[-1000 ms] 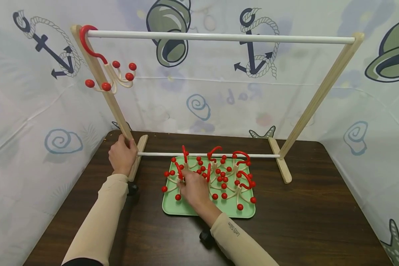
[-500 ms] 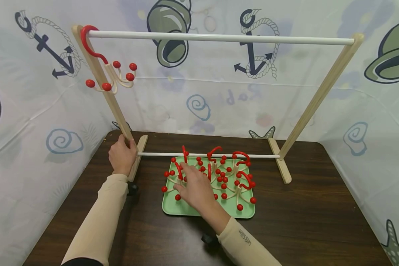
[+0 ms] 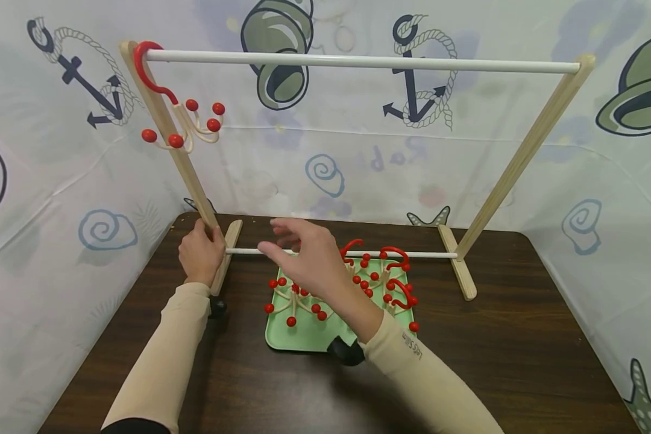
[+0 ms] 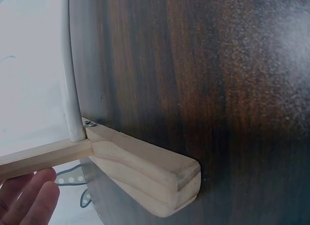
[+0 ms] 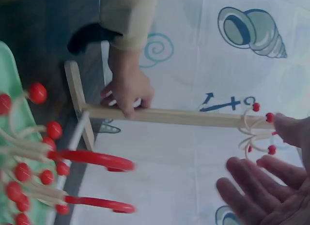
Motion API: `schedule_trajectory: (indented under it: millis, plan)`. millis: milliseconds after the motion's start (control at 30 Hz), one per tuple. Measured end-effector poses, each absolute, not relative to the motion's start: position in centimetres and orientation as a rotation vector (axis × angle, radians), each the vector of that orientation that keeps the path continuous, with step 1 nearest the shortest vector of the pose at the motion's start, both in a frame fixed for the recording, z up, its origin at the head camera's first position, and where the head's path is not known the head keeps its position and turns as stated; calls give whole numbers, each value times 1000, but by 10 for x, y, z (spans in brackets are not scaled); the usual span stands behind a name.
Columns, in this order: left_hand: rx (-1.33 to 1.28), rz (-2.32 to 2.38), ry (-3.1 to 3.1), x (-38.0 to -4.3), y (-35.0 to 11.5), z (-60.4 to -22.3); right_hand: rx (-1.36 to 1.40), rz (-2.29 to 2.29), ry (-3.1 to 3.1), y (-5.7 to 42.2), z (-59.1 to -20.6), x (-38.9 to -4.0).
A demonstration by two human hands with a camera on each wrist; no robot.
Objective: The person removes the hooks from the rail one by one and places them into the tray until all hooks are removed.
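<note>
My left hand (image 3: 202, 253) grips the lower part of the left wooden post (image 3: 195, 187); in the left wrist view its fingertips (image 4: 43, 186) touch the post's edge. Raised over the green tray (image 3: 298, 340), my right hand (image 3: 317, 259) has its thumb and fingers spread and holds nothing. In the tray lie several hangers, each with a red hook (image 3: 398, 294) and curved cream arms tipped with red balls. My right hand hides some of them in the head view. One similar hanger (image 3: 187, 123) hangs by its red hook from the left end of the white top rod (image 3: 358, 60).
A right wooden post (image 3: 521, 157) and a low white rod (image 3: 434, 255) complete the frame, standing on wooden feet (image 3: 458, 265). Beneath is a dark brown table (image 3: 521, 337). A printed white cloth (image 3: 466, 169) hangs behind.
My right hand has risen from among the hangers in the tray, moving up and away with its fingers spreading. The left hand stays on the post.
</note>
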State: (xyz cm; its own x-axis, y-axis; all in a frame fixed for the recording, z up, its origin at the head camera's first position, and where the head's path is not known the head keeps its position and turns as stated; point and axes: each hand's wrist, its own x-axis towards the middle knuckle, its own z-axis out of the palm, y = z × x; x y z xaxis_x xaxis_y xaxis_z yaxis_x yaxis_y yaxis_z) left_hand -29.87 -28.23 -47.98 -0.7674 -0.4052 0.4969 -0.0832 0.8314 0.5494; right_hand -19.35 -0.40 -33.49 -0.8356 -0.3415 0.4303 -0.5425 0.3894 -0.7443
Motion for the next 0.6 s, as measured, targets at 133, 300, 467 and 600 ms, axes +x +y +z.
schedule_trajectory:
  millis: [133,300,467,600]
  plan:
    - [355,-674,-2387,-299,-284,-480,916,1411,-2309,-25,-314,-217]
    - [351,-670,-2379,-298,-285,-479,956,1465,-2228,-56,-283,-244]
    - [344,-669,-2363,-298,-284,-478,889,1735,-2168,-83,-256,-262]
    - [343,-677,-2362,-297,-282,-477,890,1834,-2212,-99,-239,-269]
